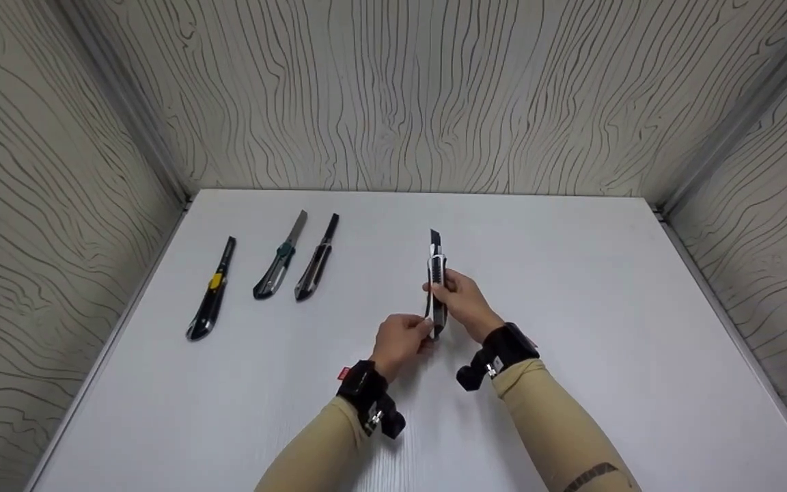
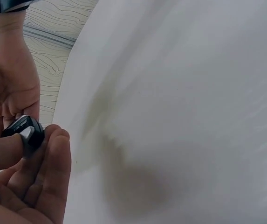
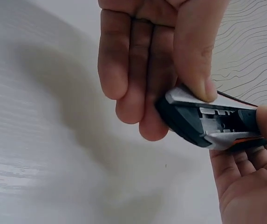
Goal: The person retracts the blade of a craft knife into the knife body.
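A utility knife [image 1: 436, 263] with a black and silver body is held up over the table's middle, its dark blade [image 1: 435, 238] extended and pointing away from me. My right hand [image 1: 467, 301] grips the body around its middle, the thumb lying on the slider side. Lower down, my left hand [image 1: 399, 339] pinches the butt end between thumb and fingers. The right wrist view shows the knife's handle [image 3: 222, 122] close up, with orange trim and a slot, and the left thumb [image 3: 196, 81] on its end. In the left wrist view only the rounded butt [image 2: 30, 135] shows.
Three more utility knives lie on the white table [image 1: 605, 307] to the left, blades out and facing away: a black and yellow one [image 1: 211, 301], a green and silver one [image 1: 275, 270] and a dark brown one [image 1: 315, 270]. Wood-grain panels [image 1: 393, 96] enclose the back and sides.
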The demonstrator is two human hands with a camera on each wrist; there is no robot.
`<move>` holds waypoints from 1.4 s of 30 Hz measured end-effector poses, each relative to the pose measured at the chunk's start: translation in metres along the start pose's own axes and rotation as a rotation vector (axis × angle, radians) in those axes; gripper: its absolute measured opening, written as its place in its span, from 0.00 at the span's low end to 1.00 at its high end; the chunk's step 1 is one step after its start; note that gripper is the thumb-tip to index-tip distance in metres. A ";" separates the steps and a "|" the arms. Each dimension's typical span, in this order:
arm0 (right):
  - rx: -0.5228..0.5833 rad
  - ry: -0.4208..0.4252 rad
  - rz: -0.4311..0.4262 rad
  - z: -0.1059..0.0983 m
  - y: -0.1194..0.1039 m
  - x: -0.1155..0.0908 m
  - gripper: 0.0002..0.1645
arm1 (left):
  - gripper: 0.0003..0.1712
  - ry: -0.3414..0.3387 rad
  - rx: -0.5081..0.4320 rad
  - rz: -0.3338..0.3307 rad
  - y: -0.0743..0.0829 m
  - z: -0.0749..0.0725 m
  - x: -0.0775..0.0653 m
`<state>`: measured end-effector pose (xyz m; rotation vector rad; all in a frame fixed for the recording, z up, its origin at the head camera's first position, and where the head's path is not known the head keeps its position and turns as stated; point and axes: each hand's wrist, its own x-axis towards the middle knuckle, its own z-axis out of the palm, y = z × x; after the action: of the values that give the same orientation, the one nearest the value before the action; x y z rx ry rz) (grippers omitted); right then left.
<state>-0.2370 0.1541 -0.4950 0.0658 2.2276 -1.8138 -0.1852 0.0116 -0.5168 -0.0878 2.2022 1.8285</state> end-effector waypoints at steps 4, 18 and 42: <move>-0.006 0.018 0.008 -0.003 0.003 0.000 0.19 | 0.13 0.006 0.031 0.010 0.001 -0.001 0.000; 0.063 0.069 0.037 0.001 0.004 -0.002 0.21 | 0.12 0.052 0.114 0.065 0.001 -0.002 0.001; 0.063 0.048 0.069 0.000 0.007 0.000 0.25 | 0.18 -0.033 -0.184 -0.002 -0.008 0.007 -0.003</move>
<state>-0.2358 0.1553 -0.5017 0.1971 2.1713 -1.8646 -0.1795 0.0165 -0.5253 -0.0959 2.0069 2.0134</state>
